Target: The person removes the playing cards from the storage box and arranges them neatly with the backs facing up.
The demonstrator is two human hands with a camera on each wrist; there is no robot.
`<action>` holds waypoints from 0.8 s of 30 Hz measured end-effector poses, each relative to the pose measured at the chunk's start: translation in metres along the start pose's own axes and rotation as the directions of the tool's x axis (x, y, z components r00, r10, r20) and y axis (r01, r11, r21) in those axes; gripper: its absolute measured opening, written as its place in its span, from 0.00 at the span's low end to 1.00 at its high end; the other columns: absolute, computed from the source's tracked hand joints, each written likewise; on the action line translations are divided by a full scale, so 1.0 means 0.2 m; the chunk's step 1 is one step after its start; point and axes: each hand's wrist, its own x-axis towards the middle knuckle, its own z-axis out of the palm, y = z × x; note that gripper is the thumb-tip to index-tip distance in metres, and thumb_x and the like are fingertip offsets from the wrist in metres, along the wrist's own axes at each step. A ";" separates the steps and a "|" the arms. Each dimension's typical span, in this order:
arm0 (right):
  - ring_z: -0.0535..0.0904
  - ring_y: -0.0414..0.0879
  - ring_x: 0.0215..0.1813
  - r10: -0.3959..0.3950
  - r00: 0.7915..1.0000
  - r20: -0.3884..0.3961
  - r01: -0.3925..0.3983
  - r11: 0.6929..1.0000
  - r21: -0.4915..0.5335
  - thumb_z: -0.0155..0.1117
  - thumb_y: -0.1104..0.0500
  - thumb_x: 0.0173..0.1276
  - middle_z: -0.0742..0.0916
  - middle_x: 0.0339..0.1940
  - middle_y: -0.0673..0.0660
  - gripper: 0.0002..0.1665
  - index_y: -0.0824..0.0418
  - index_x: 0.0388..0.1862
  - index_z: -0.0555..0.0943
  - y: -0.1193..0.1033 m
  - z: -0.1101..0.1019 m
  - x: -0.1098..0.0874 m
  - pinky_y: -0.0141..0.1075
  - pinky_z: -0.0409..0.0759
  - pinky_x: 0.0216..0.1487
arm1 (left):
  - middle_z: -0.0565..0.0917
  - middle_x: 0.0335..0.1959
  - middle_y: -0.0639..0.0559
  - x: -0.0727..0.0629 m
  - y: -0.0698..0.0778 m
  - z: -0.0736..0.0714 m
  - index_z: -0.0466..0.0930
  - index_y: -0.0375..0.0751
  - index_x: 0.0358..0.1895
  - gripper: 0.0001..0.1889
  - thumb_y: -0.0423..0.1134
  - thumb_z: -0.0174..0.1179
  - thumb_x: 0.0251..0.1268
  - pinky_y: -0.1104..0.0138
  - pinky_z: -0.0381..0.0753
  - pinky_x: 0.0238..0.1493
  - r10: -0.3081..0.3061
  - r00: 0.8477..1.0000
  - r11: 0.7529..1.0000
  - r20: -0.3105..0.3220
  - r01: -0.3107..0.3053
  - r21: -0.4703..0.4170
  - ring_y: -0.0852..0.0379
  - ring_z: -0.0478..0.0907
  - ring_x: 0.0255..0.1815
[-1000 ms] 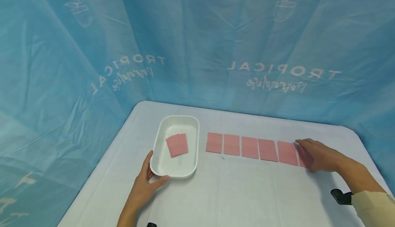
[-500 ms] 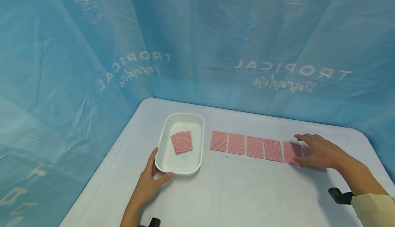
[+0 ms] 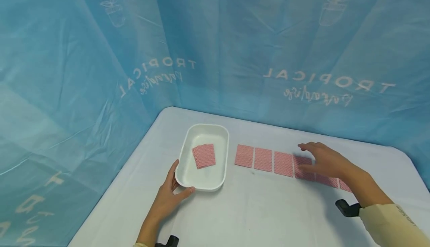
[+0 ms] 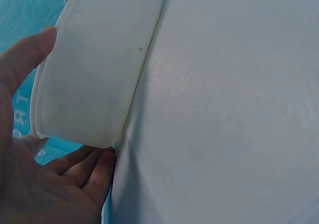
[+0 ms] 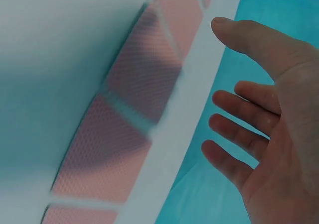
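My left hand holds the near left corner of a white plastic tray, thumb on the front rim and fingers along the side. In the left wrist view, the fingertips are tucked low at the corner of the tray. A small fanned pile of playing cards, red patterned backs up, lies in the tray. Right of it runs a row of several face-down playing cards. Over the row's right part hovers my right hand, fingers spread and holding nothing; it hides parts of the cards there.
A white cloth covers the table. Blue curtains with white lettering hang close behind the table's back edge and along its left side. A black wrist mount sits at the right wrist, by a cream sleeve.
My right hand has come off the card at the row's right end and moved left above the row. The left hand keeps its hold on the tray. The head view has shifted slightly.
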 end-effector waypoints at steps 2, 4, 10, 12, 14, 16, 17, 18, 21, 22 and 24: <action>0.64 0.64 0.66 -0.018 1.000 0.001 0.018 1.000 0.011 0.70 0.40 0.58 0.76 0.62 0.63 0.47 0.63 0.69 0.68 -0.05 -0.01 0.03 0.63 0.66 0.59 | 0.63 0.71 0.49 0.00 0.00 0.00 0.43 0.69 0.76 0.54 0.53 0.73 0.51 0.60 0.65 0.66 0.002 1.000 1.000 -0.002 -0.002 0.000 0.53 0.64 0.69; 0.65 0.62 0.66 -0.034 0.999 0.001 0.034 0.999 0.014 0.70 0.42 0.59 0.75 0.63 0.62 0.45 0.63 0.69 0.68 -0.09 -0.01 0.06 0.62 0.67 0.60 | 0.63 0.71 0.48 0.00 0.00 0.00 0.43 0.68 0.76 0.54 0.53 0.73 0.51 0.59 0.65 0.66 0.015 1.000 1.000 -0.002 -0.015 0.004 0.52 0.64 0.69; 0.69 0.59 0.64 -0.068 0.998 0.009 0.068 0.998 0.018 0.69 0.45 0.62 0.76 0.63 0.61 0.42 0.63 0.70 0.67 -0.18 0.01 0.14 0.58 0.70 0.59 | 0.61 0.73 0.48 0.00 -0.03 0.01 0.45 0.59 0.77 0.53 0.52 0.72 0.52 0.57 0.65 0.65 0.037 0.999 0.999 -0.012 -0.036 0.007 0.51 0.64 0.69; 0.67 0.59 0.65 -0.069 0.997 0.016 0.069 0.997 0.022 0.69 0.45 0.62 0.76 0.63 0.60 0.42 0.62 0.70 0.67 -0.21 0.01 0.16 0.58 0.70 0.59 | 0.60 0.73 0.48 0.00 -0.03 0.01 0.45 0.59 0.77 0.53 0.52 0.72 0.52 0.57 0.65 0.65 0.032 0.999 0.999 -0.012 -0.032 0.009 0.51 0.64 0.69; 0.67 0.57 0.66 -0.071 0.997 0.026 0.070 0.997 0.023 0.68 0.44 0.62 0.76 0.62 0.58 0.42 0.61 0.70 0.67 -0.24 0.01 0.17 0.57 0.70 0.60 | 0.61 0.73 0.49 -0.01 -0.03 0.01 0.44 0.61 0.77 0.53 0.52 0.72 0.52 0.58 0.65 0.65 0.025 1.000 1.000 -0.011 -0.025 0.008 0.52 0.64 0.69; 0.66 0.57 0.66 -0.082 0.996 0.039 0.082 0.996 0.022 0.68 0.43 0.62 0.76 0.62 0.57 0.43 0.60 0.71 0.67 -0.27 0.02 0.19 0.57 0.70 0.59 | 0.61 0.72 0.50 -0.01 -0.03 0.02 0.44 0.63 0.77 0.53 0.51 0.73 0.52 0.59 0.66 0.65 0.018 1.000 1.000 -0.011 -0.018 0.007 0.53 0.64 0.68; 0.66 0.57 0.66 -0.090 0.995 0.042 0.089 0.996 0.020 0.68 0.42 0.62 0.76 0.61 0.57 0.43 0.60 0.71 0.67 -0.28 0.02 0.20 0.56 0.71 0.59 | 0.62 0.72 0.51 -0.01 -0.03 0.01 0.44 0.64 0.77 0.53 0.52 0.73 0.51 0.60 0.66 0.65 0.016 1.000 1.000 -0.011 -0.015 0.005 0.54 0.65 0.68; 0.66 0.56 0.66 -0.099 0.994 0.043 0.098 0.995 0.021 0.68 0.42 0.62 0.76 0.61 0.56 0.44 0.60 0.71 0.67 -0.30 0.02 0.21 0.56 0.71 0.58 | 0.62 0.72 0.52 -0.01 -0.03 0.01 0.44 0.64 0.77 0.54 0.51 0.73 0.51 0.60 0.66 0.65 0.015 1.000 1.000 -0.012 -0.015 0.001 0.54 0.65 0.68; 0.66 0.57 0.66 -0.120 0.992 0.035 0.119 0.993 0.023 0.69 0.44 0.61 0.75 0.63 0.58 0.44 0.61 0.71 0.66 -0.34 0.03 0.23 0.56 0.71 0.59 | 0.62 0.72 0.53 -0.01 -0.02 0.01 0.44 0.62 0.77 0.54 0.51 0.73 0.51 0.60 0.66 0.65 0.018 1.000 1.000 -0.010 -0.019 -0.009 0.55 0.65 0.68; 0.65 0.58 0.67 -0.123 0.992 0.029 0.123 0.992 0.023 0.69 0.44 0.61 0.74 0.64 0.58 0.44 0.61 0.71 0.66 -0.35 0.03 0.25 0.56 0.71 0.59 | 0.62 0.72 0.53 -0.01 -0.02 0.00 0.44 0.61 0.77 0.54 0.51 0.73 0.51 0.60 0.66 0.65 0.021 1.000 1.000 -0.010 -0.021 -0.011 0.54 0.65 0.68; 0.64 0.58 0.68 -0.124 0.992 0.017 0.124 0.992 0.030 0.69 0.46 0.61 0.72 0.66 0.59 0.44 0.60 0.72 0.65 -0.38 0.03 0.27 0.56 0.70 0.60 | 0.62 0.72 0.53 0.00 -0.02 0.00 0.45 0.60 0.77 0.54 0.51 0.73 0.51 0.60 0.66 0.65 0.023 1.000 1.000 -0.013 -0.023 -0.010 0.54 0.65 0.68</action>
